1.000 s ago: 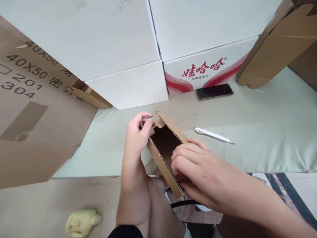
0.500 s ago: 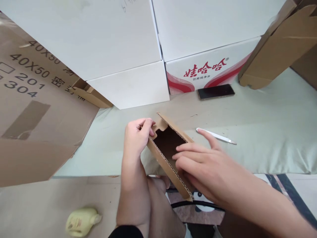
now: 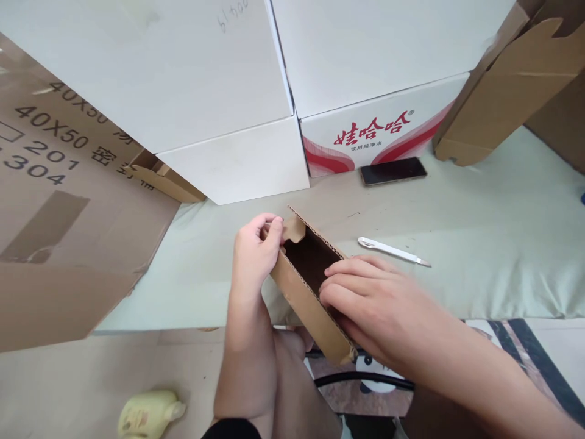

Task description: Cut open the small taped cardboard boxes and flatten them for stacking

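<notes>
A narrow brown cardboard box (image 3: 304,299) is tilted at the front edge of the cloth-covered table, its long opening facing up and its inside dark. My left hand (image 3: 258,247) pinches the far left end of the box beside a small folded flap. Over the near right part of the opening lies my right hand (image 3: 365,296), its fingers together and gripping the right side wall, fingertips at the opening. A white craft knife (image 3: 393,251) rests on the cloth just beyond my right hand.
White boxes (image 3: 237,164) stand stacked at the back, a black phone (image 3: 393,171) before them. A large carton (image 3: 82,225) fills the left; cardboard pieces (image 3: 503,97) stand at the right. A yellow bottle (image 3: 148,416) is on the floor.
The box has tipped slightly, showing more of its left outer side. My right index finger, earlier stretched toward the knife, has drawn in beside the other fingers. The view has shifted slightly.
</notes>
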Available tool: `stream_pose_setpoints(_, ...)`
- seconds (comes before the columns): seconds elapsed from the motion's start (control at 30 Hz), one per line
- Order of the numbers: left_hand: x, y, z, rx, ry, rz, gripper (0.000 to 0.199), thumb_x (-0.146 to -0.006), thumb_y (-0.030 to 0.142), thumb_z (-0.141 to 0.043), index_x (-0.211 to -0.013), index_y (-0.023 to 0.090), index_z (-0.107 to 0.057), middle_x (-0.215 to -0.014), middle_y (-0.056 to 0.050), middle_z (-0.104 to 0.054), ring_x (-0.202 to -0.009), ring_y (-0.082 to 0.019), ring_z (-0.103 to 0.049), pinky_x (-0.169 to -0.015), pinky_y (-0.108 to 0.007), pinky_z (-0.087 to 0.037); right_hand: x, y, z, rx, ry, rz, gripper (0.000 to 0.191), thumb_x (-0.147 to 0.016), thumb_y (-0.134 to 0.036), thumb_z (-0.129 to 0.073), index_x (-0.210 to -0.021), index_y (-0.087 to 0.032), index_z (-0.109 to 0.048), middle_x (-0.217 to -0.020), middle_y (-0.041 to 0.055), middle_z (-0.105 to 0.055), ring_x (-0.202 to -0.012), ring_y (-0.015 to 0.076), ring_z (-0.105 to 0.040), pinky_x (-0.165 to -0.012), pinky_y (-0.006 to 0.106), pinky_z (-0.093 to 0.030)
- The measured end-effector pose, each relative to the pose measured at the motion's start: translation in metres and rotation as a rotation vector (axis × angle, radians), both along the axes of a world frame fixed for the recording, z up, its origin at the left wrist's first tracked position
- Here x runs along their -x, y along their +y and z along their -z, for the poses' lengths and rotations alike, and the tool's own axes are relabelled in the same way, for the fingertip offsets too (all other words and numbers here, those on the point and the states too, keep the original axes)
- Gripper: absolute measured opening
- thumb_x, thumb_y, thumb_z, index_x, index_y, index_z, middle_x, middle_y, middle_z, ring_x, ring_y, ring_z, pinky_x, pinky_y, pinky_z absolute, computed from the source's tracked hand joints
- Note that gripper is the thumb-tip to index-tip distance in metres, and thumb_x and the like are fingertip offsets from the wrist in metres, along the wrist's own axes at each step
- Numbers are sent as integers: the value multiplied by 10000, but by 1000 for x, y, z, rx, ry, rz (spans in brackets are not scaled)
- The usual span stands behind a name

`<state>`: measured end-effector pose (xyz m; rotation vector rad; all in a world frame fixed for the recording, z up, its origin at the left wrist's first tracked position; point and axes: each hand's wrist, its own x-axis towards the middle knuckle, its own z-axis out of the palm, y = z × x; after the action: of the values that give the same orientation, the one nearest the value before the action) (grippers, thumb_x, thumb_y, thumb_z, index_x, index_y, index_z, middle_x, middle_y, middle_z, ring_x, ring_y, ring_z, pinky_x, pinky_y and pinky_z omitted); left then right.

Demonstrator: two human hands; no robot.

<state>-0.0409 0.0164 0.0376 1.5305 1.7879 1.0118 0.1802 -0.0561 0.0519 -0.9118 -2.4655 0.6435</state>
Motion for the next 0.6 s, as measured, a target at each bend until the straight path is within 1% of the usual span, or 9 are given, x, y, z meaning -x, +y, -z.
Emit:
stream_pose_setpoints(0.07, 0, 1, 2, -3, 4, -13, 294, -863, 462, -585, -865, 189, -693, -596, 30, -624, -554, -128, -545, -579, -261, -423, 0, 0, 1, 9, 7, -4, 172, -938, -39, -515, -888, -202, -539, -999, 28, -709, -1126, 216, -620, -943, 395, -471)
stream_pose_setpoints(0.13, 0, 2, 5, -13, 3, -28, 314, -860, 486, -590, -878, 189, -691, -598, 31, -611, -568, -132, -536, -593, -267, -427, 1, 1, 1, 26, 11, -18, 189, -923, -26, -505, -870, -207, -517, -984, 29, -689, -1112, 219, -607, -968, 410, -467)
stream_pose_setpoints(0.27, 0, 4, 7, -14, -30, -34, 327, -854, 499, -596, -906, 190, -687, -596, 35, -586, -569, -140, -525, -597, -282, -432, 1, 1, 0, 90, 4, -87, 216, -889, 5, -488, -870, -210, -495, -960, 15, -623, -1052, 198, -574, -1103, 468, -404)
stream_pose_setpoints(0.33, 0, 4, 8, -12, -41, -29, 327, -861, 499, -591, -921, 191, -685, -601, 34, -584, -570, -143, -525, -599, -288, -431, 2, 1, -2, 108, 7, -113, 227, -867, 19, -479, -870, -208, -489, -951, 14, -587, -1023, 190, -555, -1138, 483, -375)
stream_pose_setpoints(0.43, 2, 4, 9, -7, -19, -39, 332, -875, 504, -588, -954, 194, -681, -626, 25, -593, -590, -149, -537, -611, -294, -430, 2, 1, -4, 96, 41, -118, 228, -865, 17, -445, -860, -207, -485, -936, 21, -550, -942, 183, -514, -1081, 448, -415)
stream_pose_setpoints(0.5, 4, 4, 10, 3, -8, -44, 343, -886, 502, -590, -1033, 202, -667, -665, 19, -616, -617, -156, -559, -627, -298, -434, 3, 1, -7, 79, 64, -101, 223, -876, 9, -422, -856, -203, -487, -932, 27, -536, -887, 176, -482, -1016, 407, -447)
stream_pose_setpoints(0.53, 5, 4, 11, 3, -9, -45, 355, -889, 493, -594, -1095, 209, -649, -707, 15, -636, -634, -156, -572, -637, -298, -438, 3, 1, -8, 74, 71, -94, 221, -876, 7, -415, -863, -200, -494, -935, 31, -535, -869, 174, -472, -996, 396, -455)
stream_pose_setpoints(0.6, 6, 5, 13, -18, -11, -50, 400, -890, 470, -610, -1208, 228, -600, -856, -4, -680, -687, -150, -600, -662, -295, -453, 4, 2, -10, 72, 85, -97, 222, -870, 1, -405, -893, -192, -512, -943, 37, -536, -849, 170, -466, -994, 401, -456)
